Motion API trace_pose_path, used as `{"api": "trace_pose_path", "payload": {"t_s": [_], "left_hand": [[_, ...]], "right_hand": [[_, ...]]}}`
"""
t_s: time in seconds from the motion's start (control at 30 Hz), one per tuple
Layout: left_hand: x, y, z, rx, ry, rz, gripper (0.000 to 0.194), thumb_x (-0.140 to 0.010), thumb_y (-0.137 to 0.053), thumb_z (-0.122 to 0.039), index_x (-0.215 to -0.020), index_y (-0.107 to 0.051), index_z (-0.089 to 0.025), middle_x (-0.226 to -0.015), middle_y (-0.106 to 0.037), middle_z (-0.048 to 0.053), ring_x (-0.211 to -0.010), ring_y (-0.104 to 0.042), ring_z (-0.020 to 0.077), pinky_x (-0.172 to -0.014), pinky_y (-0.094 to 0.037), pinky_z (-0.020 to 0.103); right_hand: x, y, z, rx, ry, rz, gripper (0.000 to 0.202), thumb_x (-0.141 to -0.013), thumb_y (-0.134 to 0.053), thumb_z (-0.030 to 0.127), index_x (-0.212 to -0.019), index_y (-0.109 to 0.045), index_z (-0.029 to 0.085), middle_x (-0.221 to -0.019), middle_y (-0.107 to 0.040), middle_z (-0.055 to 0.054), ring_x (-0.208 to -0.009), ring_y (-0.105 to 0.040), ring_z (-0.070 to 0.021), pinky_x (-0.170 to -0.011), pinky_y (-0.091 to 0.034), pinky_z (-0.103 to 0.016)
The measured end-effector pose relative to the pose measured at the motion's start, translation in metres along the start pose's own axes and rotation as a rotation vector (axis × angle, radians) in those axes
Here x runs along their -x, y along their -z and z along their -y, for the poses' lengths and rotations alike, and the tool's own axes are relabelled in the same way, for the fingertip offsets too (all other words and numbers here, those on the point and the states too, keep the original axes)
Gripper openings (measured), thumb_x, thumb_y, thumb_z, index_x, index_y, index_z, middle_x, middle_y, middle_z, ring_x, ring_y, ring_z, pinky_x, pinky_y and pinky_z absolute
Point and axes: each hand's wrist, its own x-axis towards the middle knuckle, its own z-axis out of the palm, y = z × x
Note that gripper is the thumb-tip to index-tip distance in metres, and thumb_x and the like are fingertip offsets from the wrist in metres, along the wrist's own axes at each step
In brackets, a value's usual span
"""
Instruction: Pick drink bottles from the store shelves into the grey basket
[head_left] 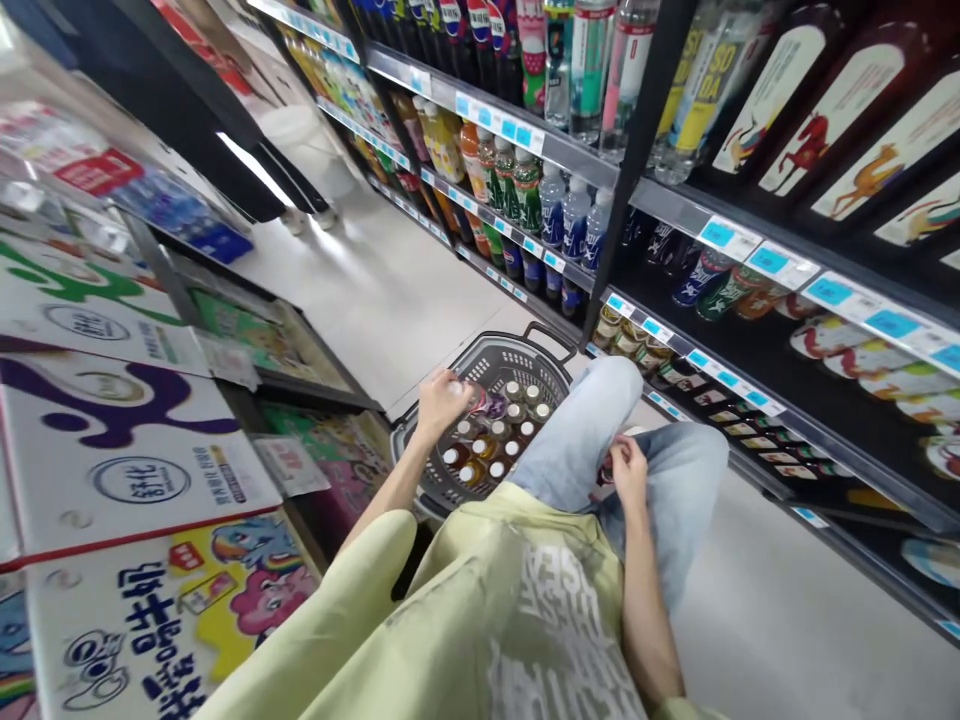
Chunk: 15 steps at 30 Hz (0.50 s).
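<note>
A grey basket (409,440) stands on the floor by my knee, with several capped bottles (487,445) upright in it. Over its left part, my left hand (444,402) is closed round the top of a bottle (491,404) with a dark purple and red body. Between my knees, my right hand (627,468) has its fingers curled near a small dark red item (604,476). That item is mostly hidden by the hand and my jeans, so what it is cannot be made out.
Drink shelves (570,150) with price tags run along the right. Stacked milk cartons (135,460) line the left. At the upper left a person in dark trousers (187,110) stands near a white bucket (311,135). Pale floor (367,290) shows between them.
</note>
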Motion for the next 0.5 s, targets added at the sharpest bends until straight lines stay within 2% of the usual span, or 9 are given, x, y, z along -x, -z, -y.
{"api": "trace_pose_path", "payload": {"t_s": [0.07, 0.13, 0.3, 0.5], "left_hand": [[-0.003, -0.009, 0.011, -0.190, -0.094, 0.134, 0.021, -0.082, -0.064, -0.038, -0.084, -0.071, -0.018, -0.094, -0.076, 0.012, -0.086, -0.070, 0.0256, -0.081, -0.051, 0.033], [-0.008, -0.021, 0.025, -0.312, -0.104, 0.221, 0.023, -0.084, -0.062, -0.036, -0.091, -0.074, -0.017, -0.101, -0.077, 0.015, -0.090, -0.072, 0.0288, -0.084, -0.051, 0.035], [-0.025, -0.041, 0.060, -0.355, -0.032, 0.209, 0.037, -0.092, -0.057, -0.041, -0.108, -0.076, -0.015, -0.112, -0.076, 0.017, -0.100, -0.073, 0.0320, -0.090, -0.053, 0.037], [-0.043, -0.063, 0.071, -0.351, -0.040, 0.294, 0.040, -0.095, -0.054, -0.041, -0.114, -0.076, -0.013, -0.117, -0.073, 0.020, -0.101, -0.072, 0.0332, -0.089, -0.052, 0.038]], "right_hand": [[0.000, -0.001, 0.000, 0.008, 0.001, -0.003, 0.038, -0.074, -0.064, 0.054, -0.095, -0.066, 0.022, -0.065, -0.069, -0.003, -0.059, -0.065, -0.0247, -0.059, -0.053, -0.036], [0.000, -0.002, -0.001, 0.015, 0.002, -0.001, 0.037, -0.075, -0.063, 0.053, -0.096, -0.066, 0.022, -0.064, -0.067, -0.002, -0.059, -0.064, -0.0241, -0.059, -0.052, -0.036], [-0.003, -0.001, -0.007, 0.073, 0.004, 0.013, 0.038, -0.075, -0.059, 0.053, -0.096, -0.065, 0.022, -0.063, -0.065, 0.000, -0.058, -0.061, -0.0223, -0.059, -0.050, -0.034], [-0.008, -0.001, -0.013, 0.177, 0.026, 0.007, 0.038, -0.076, -0.056, 0.052, -0.095, -0.067, 0.021, -0.064, -0.065, 0.000, -0.060, -0.060, -0.0222, -0.060, -0.050, -0.034]]}}
